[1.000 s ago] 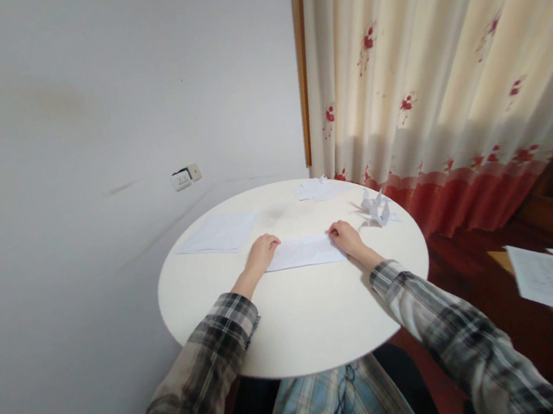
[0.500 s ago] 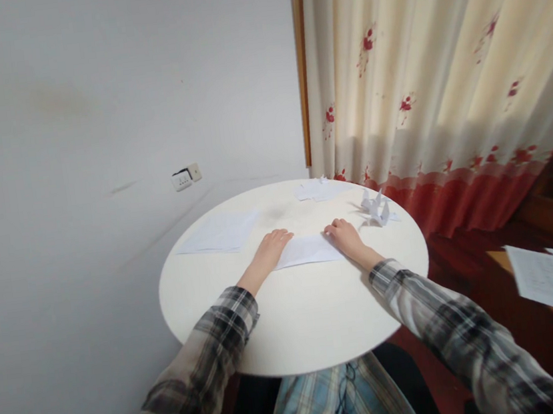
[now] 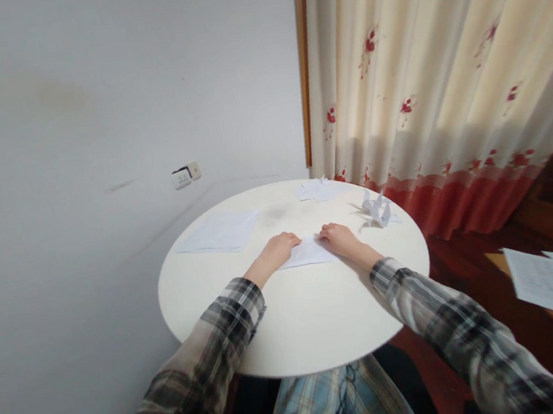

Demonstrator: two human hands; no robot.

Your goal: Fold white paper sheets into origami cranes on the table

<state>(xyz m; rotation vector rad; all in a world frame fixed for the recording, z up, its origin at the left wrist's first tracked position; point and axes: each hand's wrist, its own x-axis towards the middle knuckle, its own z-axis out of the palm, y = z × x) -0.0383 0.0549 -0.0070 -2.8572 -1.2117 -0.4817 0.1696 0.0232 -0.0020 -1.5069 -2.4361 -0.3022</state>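
A sheet of white paper (image 3: 308, 254), seemingly folded, lies flat on the round white table (image 3: 306, 324) in front of me. My left hand (image 3: 280, 248) rests on its left side, fingers closed together at the far edge. On the right side, my right hand (image 3: 339, 238) has its fingers curled in, gripping the paper at that same far edge. A narrow stretch of paper shows between the two hands. The fingertips are too small and partly covered to show exactly how they pinch it.
A stack of white paper (image 3: 219, 233) lies at the table's left. Folded paper figures (image 3: 376, 209) stand at the right, near more paper pieces (image 3: 315, 190) at the back. A wall with a socket (image 3: 181, 178) borders the left; a curtain (image 3: 407, 83) hangs behind. Written sheets (image 3: 552, 280) lie off to the right.
Both hands have slid inward along the paper's far edge, so the gap between them is narrower. Their fingers are more curled than before.
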